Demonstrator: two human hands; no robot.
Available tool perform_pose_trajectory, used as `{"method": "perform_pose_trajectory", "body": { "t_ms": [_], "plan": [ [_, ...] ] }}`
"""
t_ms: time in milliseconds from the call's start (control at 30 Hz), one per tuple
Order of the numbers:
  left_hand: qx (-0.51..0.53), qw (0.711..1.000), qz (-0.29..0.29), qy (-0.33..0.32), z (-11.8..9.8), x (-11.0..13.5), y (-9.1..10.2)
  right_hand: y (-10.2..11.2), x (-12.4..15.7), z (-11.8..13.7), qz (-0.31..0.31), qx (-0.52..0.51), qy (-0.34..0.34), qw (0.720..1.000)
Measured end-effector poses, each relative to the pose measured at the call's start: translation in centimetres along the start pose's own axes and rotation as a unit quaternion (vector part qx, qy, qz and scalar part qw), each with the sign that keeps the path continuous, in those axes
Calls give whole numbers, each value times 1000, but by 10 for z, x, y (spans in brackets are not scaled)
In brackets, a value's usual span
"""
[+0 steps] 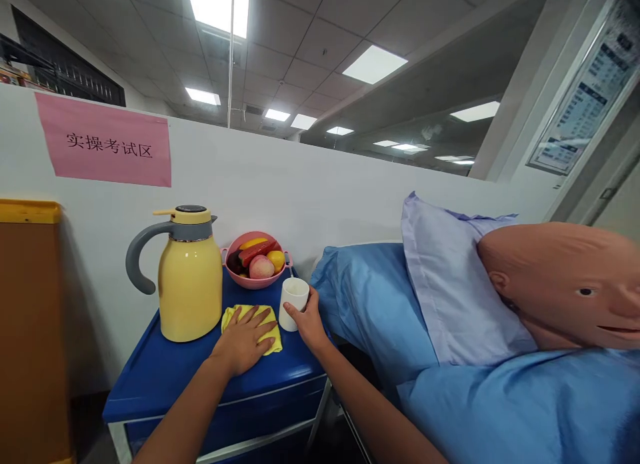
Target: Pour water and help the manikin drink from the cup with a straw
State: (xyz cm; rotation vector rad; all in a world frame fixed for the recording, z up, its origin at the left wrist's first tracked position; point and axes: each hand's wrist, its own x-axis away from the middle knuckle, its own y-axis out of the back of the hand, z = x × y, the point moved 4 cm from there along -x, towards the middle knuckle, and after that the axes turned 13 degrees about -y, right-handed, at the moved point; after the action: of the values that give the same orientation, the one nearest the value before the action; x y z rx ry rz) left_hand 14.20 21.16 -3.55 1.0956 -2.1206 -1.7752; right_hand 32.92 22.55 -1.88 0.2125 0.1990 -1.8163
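My left hand (243,341) lies flat with fingers spread on a folded yellow cloth (274,337), pressing it to the blue bedside cabinet (173,374). Just right of the cloth, the fingers and thumb of my right hand (311,321) are closed around a white cup (291,297). The cup is upright, and a thin handle sticks up from its far rim. Whether its base touches the cabinet top I cannot tell. Behind both hands sits a pink bowl (254,283) of fruit and vegetables. To the left stands a yellow thermos jug (190,284) with a grey handle.
A bed with blue bedding (370,291) and a lilac pillow (445,277) adjoins the cabinet on the right. On it lies a patient manikin (565,284). A white partition (320,191) rises behind, bearing a pink sign (105,141). A brown cabinet (30,331) stands far left.
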Motion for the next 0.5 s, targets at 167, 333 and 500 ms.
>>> {"method": "perform_pose_trajectory", "body": {
  "t_ms": [167, 333, 500],
  "plan": [
    [-30, 1000, 1, 9, 1, 0, -2, 1, 1, -1, 3, 13, -12, 1000],
    [-51, 999, 15, 10, -3, -1, 1, 2, 3, -6, 23, 31, -28, 999],
    [-79, 996, 36, 19, -14, -1, 10, 1, 11, -4, 21, 47, -32, 998]
  ]
}}
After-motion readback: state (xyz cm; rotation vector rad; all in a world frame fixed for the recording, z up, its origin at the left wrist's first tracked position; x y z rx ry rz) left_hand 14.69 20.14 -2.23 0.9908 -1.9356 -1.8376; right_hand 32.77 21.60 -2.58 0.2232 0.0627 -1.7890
